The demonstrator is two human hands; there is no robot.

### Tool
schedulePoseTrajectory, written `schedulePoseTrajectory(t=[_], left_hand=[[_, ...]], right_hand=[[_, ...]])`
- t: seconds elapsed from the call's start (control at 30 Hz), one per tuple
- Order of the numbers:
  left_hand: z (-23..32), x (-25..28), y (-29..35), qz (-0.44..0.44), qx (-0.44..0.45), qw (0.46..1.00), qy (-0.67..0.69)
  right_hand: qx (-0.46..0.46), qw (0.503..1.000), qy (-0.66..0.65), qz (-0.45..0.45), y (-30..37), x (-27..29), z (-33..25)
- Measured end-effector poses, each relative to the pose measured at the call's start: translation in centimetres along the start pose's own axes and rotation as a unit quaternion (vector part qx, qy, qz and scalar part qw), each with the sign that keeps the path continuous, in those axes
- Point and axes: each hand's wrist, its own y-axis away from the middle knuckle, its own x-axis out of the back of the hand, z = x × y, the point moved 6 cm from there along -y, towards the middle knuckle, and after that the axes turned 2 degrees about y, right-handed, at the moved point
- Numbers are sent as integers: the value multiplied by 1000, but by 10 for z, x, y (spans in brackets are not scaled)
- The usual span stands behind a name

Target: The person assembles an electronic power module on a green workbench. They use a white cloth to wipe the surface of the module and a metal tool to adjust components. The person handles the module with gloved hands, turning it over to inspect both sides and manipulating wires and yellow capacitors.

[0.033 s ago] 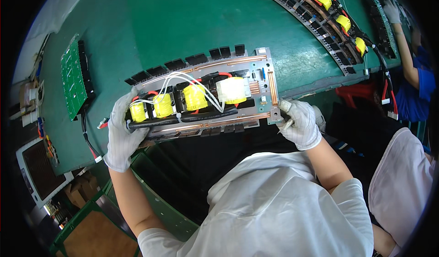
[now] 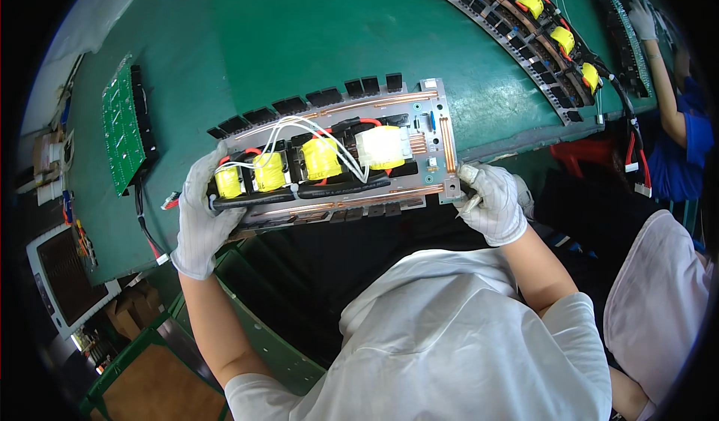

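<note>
A circuit board (image 2: pixel 438 144) with copper strips lies before me. It carries a row of yellow-wrapped coils (image 2: pixel 320 159), the rightmost one topped with white, and rows of black components along both long edges. White wires (image 2: pixel 341 151) loop over the coils, and a thick black cable (image 2: pixel 329 190) runs along their near side. My left hand (image 2: pixel 202 215), in a white glove, is closed around the board's left end, thumb below the cable's end. At the near right corner, my gloved right hand (image 2: pixel 490 205) is closed with its fingertips on the board; its grip is partly hidden.
Another board (image 2: pixel 126 132), green side showing, stands at the left on the green table (image 2: pixel 299 31), its cable trailing. A similar curved coil board (image 2: pixel 517 39) lies at the far right. Beyond it, a co-worker's gloved hand (image 2: pixel 642 20) touches another board (image 2: pixel 625 39).
</note>
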Motion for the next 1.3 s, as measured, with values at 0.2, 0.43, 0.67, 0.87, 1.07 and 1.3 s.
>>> schedulePoseTrajectory(t=[0.2,0.43,0.67,0.87,1.07,1.3], left_hand=[[6,11,-4,-14,-46,999,27],[25,18,2,-49,34,998,34],[37,18,2,-55,91,986,127],[36,12,-5,-81,107,984,114],[36,12,-13,-115,154,969,153],[28,27,-31,-43,38,986,155]], right_hand=[[18,1000,5,22,-10,12,-2],[17,997,-15,67,-24,35,0],[76,985,8,152,-22,53,0],[83,989,-9,121,-20,55,1],[53,991,8,125,-24,54,2],[59,978,21,197,-60,64,-2]])
